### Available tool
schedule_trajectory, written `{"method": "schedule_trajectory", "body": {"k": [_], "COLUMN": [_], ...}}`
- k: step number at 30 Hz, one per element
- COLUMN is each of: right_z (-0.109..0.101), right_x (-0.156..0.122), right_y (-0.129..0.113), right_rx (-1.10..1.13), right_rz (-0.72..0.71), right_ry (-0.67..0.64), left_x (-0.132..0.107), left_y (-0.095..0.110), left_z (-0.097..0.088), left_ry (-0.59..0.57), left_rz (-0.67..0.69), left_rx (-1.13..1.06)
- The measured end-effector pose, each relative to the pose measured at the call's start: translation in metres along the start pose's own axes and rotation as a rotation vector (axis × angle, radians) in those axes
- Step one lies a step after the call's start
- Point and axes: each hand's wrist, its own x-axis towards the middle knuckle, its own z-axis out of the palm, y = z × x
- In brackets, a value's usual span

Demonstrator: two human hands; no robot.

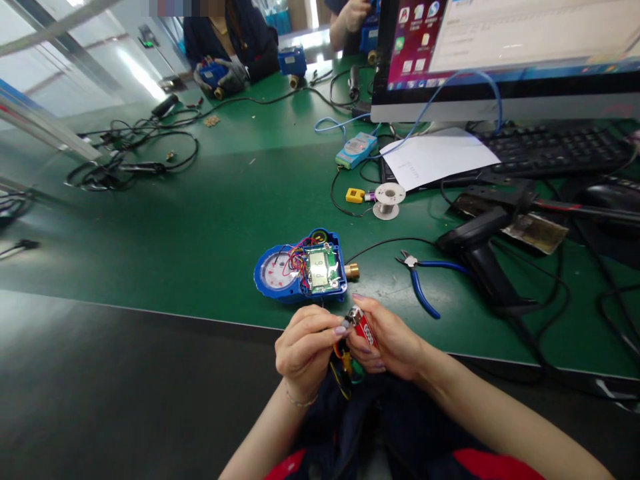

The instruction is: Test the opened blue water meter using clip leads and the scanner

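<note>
Left-hand fingers [320, 324] pinch a small dark-grey piece [346, 322] beside the red, metal-topped lighter [368, 331] my right hand [394, 335] grips, slanted leftward.

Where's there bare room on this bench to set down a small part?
Left of the blue meter, the green tabletop is mostly bare up to the cable tangle. The right side is crowded with pliers, a scanner and a keyboard.

Bare left hand [306, 347] and bare right hand [393, 339] are hovering close together.
The left is pinching, the right curling its fingers, thumb pointing left; the bare left forearm [265, 430] and bare right forearm [495, 407] are slanting inward.
</note>
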Motion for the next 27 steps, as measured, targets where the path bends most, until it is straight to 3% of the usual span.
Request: {"method": "schedule_trajectory", "body": {"k": [8, 10, 13, 17, 20, 23, 27], "right_z": [-0.001, 0.0, -0.006, -0.027, -0.045, -0.058, -0.067], "right_x": [-0.001, -0.002, -0.006, -0.014, -0.015, -0.011, -0.005], "right_y": [0.0, -0.003, -0.009, -0.02, -0.025, -0.024, -0.016], "right_rx": [-0.022, -0.08, -0.327, -1.027, -1.431, -1.58, -1.712], "right_rz": [-0.06, -0.107, -0.22, -0.418, -0.468, -0.508, -0.621], "right_ry": [0.037, 0.099, 0.339, 0.751, 1.042, 1.145, 1.161], "left_x": [-0.002, -0.002, -0.001, 0.003, 0.006, 0.01, 0.014], "left_y": [-0.002, -0.002, -0.001, 0.001, 0.001, 0.001, 0.001], "left_z": [0.001, 0.0, -0.005, -0.015, -0.017, -0.013, -0.009], "left_ry": [0.005, 0.012, 0.023, 0.035, 0.046, 0.111, 0.283], "left_rz": [0.005, 0.013, 0.023, 0.067, 0.087, -0.037, -0.39], "left_rx": [-0.028, 0.001, 0.119, 0.268, 0.314, 0.234, -0.012]}}
